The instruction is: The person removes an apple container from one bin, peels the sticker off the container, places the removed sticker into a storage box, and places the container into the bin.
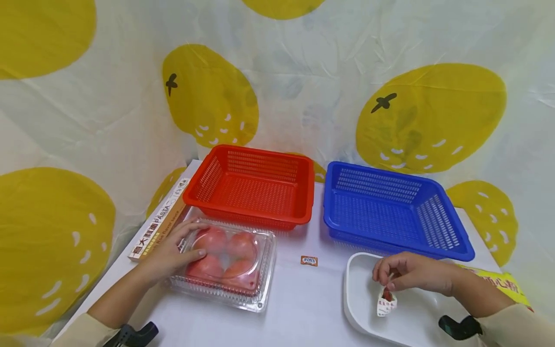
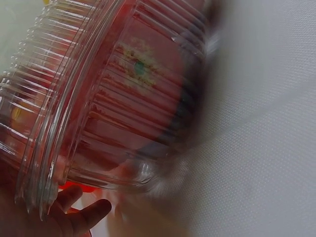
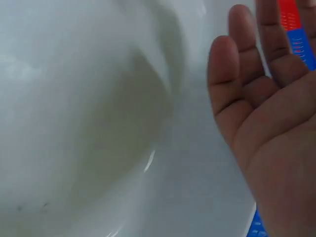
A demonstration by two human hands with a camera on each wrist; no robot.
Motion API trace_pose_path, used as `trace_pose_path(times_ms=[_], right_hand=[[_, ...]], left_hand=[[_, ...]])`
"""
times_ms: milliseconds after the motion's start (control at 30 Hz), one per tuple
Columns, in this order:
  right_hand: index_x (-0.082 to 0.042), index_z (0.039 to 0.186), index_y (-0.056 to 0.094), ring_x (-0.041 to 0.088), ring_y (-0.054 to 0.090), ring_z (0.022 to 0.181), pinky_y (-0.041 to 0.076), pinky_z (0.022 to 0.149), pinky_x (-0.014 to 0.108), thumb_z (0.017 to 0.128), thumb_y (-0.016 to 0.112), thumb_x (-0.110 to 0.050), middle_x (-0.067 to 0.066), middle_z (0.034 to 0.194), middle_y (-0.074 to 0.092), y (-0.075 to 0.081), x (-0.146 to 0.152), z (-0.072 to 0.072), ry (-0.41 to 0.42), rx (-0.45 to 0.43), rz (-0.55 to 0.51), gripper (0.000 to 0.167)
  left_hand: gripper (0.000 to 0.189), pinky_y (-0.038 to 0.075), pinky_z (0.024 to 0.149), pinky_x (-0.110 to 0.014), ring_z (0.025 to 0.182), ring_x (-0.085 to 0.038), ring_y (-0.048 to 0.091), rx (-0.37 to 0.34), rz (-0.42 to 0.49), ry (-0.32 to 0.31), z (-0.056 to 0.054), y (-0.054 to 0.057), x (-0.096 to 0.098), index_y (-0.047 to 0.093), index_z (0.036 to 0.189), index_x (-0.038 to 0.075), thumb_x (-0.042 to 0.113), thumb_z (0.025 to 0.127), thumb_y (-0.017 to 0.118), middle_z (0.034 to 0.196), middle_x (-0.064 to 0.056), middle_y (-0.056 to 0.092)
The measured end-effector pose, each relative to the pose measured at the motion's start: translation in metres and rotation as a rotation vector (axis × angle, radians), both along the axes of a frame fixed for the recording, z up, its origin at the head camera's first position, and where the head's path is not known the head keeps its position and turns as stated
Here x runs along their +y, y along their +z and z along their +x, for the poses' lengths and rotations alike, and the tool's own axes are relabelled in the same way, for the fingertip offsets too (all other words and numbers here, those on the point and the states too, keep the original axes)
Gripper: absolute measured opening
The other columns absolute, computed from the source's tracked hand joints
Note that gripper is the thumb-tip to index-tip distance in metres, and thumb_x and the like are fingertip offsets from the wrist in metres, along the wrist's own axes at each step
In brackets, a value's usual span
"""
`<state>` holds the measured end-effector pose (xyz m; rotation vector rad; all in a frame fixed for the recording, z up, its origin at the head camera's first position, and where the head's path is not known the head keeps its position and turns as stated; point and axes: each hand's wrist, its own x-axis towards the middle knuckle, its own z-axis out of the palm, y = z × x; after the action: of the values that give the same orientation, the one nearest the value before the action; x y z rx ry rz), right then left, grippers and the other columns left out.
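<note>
My left hand lies over the left side of a clear plastic box of red tomatoes. Its thumb rests on the lid and its fingers reach along the back left corner. In the left wrist view, fingertips show beside the ribbed box wall. Between thumb and forefinger, my right hand pinches a small white packet with red print, hanging above a white tray. The right wrist view has curled fingers over the tray; the packet is hidden there.
Behind the box stands a red basket, with a blue basket to its right. A pasta box lies along the left edge. A small orange packet sits mid-table. A yellow bag lies partly behind the right forearm.
</note>
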<state>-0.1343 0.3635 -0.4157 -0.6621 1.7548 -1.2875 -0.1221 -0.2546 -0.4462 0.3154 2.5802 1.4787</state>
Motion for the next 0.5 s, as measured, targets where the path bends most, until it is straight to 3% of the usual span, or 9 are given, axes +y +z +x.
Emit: trace_pose_path(times_ms=[233, 500], right_hand=[[0.000, 0.120, 0.070, 0.020, 0.063, 0.098, 0.051, 0.080, 0.022, 0.103, 0.064, -0.001, 0.021, 0.109, 0.069, -0.020, 0.011, 0.017, -0.020, 0.006, 0.135, 0.019], [-0.012, 0.125, 0.074, 0.015, 0.056, 0.089, 0.041, 0.070, 0.021, 0.098, 0.075, -0.007, 0.009, 0.102, 0.063, -0.024, 0.006, 0.025, -0.054, 0.155, 0.298, 0.028]], left_hand=[[0.061, 0.024, 0.111, -0.086, 0.159, -0.049, 0.013, -0.018, 0.008, -0.012, -0.001, -0.002, 0.000, 0.057, 0.150, 0.030, 0.035, 0.095, 0.082, 0.175, -0.012, 0.022], [0.061, 0.024, 0.110, -0.086, 0.160, -0.049, 0.012, -0.016, 0.005, -0.020, 0.000, -0.002, 0.000, 0.056, 0.150, 0.033, 0.035, 0.094, 0.081, 0.176, -0.012, 0.021]])
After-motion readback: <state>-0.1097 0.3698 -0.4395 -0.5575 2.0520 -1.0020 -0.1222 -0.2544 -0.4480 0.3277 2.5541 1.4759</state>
